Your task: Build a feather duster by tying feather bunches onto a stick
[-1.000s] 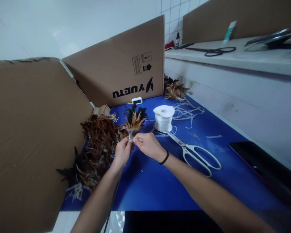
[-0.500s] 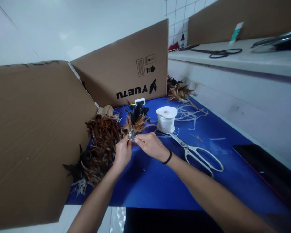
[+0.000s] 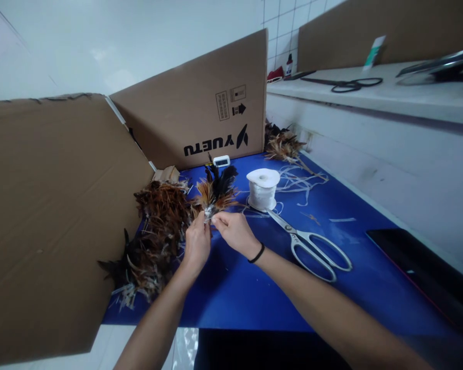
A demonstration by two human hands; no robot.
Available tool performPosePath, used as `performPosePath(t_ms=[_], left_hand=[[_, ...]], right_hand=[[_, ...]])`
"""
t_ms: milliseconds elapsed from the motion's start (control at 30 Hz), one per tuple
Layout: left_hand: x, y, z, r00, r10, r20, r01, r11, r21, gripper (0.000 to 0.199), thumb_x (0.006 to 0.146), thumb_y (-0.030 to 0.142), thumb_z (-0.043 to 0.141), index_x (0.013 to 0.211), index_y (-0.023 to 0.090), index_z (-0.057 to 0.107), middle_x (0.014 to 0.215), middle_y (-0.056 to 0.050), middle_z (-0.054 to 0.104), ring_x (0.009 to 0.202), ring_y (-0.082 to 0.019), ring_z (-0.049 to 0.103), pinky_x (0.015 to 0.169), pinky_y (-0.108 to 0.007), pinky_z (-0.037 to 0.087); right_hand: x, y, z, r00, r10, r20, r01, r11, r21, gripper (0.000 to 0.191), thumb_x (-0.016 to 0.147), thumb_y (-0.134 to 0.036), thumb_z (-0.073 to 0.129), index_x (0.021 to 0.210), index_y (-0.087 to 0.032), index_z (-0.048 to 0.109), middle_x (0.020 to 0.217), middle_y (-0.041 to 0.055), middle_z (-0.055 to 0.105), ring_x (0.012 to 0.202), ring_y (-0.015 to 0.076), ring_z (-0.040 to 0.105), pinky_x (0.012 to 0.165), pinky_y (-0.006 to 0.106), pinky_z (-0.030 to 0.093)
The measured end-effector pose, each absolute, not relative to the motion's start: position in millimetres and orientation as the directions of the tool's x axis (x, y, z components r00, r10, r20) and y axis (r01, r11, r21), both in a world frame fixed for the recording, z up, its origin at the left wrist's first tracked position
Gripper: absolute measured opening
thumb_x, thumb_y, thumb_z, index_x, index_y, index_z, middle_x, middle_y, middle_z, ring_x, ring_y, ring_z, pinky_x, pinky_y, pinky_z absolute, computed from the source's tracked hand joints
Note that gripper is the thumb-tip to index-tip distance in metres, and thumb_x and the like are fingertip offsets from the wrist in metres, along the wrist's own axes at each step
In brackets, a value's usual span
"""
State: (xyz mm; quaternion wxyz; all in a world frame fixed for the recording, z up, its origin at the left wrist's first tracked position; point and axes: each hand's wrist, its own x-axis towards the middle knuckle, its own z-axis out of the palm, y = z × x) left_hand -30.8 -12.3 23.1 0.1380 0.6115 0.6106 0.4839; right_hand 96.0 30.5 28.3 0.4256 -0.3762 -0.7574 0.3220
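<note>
A bundle of brown and black feathers stands upright above the blue table, its pale lower end pinched in my left hand. My right hand is closed in a pinch at the right side of that lower end; what lies between its fingertips is too small to make out. Just right of the bundle is a white spool of ribbon. Large silver scissors lie by my right forearm, their tip near the spool. A heap of loose feathers lies left of my hands.
Cardboard panels wall off the left and back of the blue table. Near the back are a small white device and another feather pile. A dark tablet-like slab lies at right. Black scissors rest on the ledge.
My right hand has shifted slightly left and down at the bundle's base. The feathers have turned a little, showing more black ones and the white device behind. The view has moved slightly.
</note>
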Motion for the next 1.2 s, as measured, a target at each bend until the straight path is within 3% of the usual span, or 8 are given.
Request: performPosePath(t_ms=[133,300,433,533,700,900,1200], left_hand=[[-30.4,-10.4,14.2,-0.237,0.851,0.468,0.636,-0.228,0.737,0.033,0.084,0.028,0.05,0.114,0.021,0.059,0.1,-0.011,0.064,0.091,-0.024,0.056,0.088,-0.036,0.039],[-25.6,-11.4,5.7,-0.196,0.819,0.54,0.761,-0.22,0.61,0.043,0.085,0.026,0.046,0.126,0.012,0.051,0.113,-0.019,0.06,0.104,-0.027,0.055,0.094,-0.04,0.038],[-20.7,-16.2,14.9,-0.201,0.799,0.567,0.74,-0.255,0.622,0.041,0.083,0.023,0.049,0.123,0.015,0.055,0.119,-0.016,0.06,0.109,-0.025,0.054,0.096,-0.039,0.038],[-19.6,-19.0,25.3,-0.294,0.802,0.52,0.619,-0.254,0.743,0.032,0.083,0.028,0.052,0.111,0.019,0.065,0.108,-0.011,0.066,0.099,-0.024,0.06,0.087,-0.035,0.045],[-20.8,-14.8,30.5,-0.421,0.859,0.293,0.292,-0.177,0.94,0.032,0.077,0.037,0.061,0.102,0.018,0.068,0.087,-0.007,0.069,0.063,-0.015,0.061,0.054,-0.025,0.048],[-22.2,-6.2,39.3,-0.394,0.916,0.067,-0.171,-0.145,0.974,0.039,0.059,0.029,0.078,0.093,0.015,0.065,0.081,-0.003,0.066,0.071,-0.014,0.061,0.058,-0.023,0.047],[-27.7,-4.8,49.2,-0.056,0.998,-0.033,-0.246,0.018,0.969,0.023,0.068,0.031,0.072,0.075,0.01,0.065,0.067,-0.001,0.055,0.057,-0.006,0.043,0.054,-0.019,0.035]], right_hand=[[94.7,28.7,26.3,-0.319,0.837,0.445,0.314,0.537,-0.783,0.023,0.083,-0.024,0.049,0.066,-0.017,0.064,0.059,0.001,0.061,0.055,0.0109,0.052,0.055,0.021,0.033],[92.7,28.6,22.8,-0.254,0.848,0.465,0.282,0.524,-0.803,0.026,0.084,-0.027,0.051,0.064,-0.017,0.064,0.056,0.0008,0.061,0.052,0.0106,0.05,0.052,0.021,0.031],[92.5,28.9,22.5,-0.221,0.858,0.463,0.253,0.509,-0.823,0.024,0.083,-0.028,0.052,0.069,-0.017,0.068,0.058,0.0013,0.063,0.053,0.0107,0.052,0.052,0.021,0.032],[93.0,28.6,23.2,-0.208,0.86,0.465,0.234,0.506,-0.83,0.023,0.083,-0.028,0.053,0.071,-0.017,0.069,0.061,0.0017,0.066,0.054,0.011,0.054,0.053,0.021,0.034],[93.1,28.2,24.0,-0.193,0.87,0.453,0.231,0.489,-0.841,0.023,0.083,-0.03,0.054,0.071,-0.018,0.069,0.064,0.0021,0.068,0.056,0.0114,0.056,0.055,0.021,0.035],[94.2,28.9,26.1,-0.184,0.855,0.485,0.246,0.518,-0.819,0.025,0.082,-0.03,0.053,0.066,-0.018,0.068,0.055,-0.0001,0.061,0.05,0.0098,0.049,0.05,0.021,0.031],[96.7,32.2,26.0,-0.208,0.84,0.502,0.204,0.539,-0.817,0.023,0.082,-0.027,0.054,0.067,-0.018,0.069,0.058,-0.0001,0.064,0.053,0.0096,0.052,0.053,0.02,0.033]])
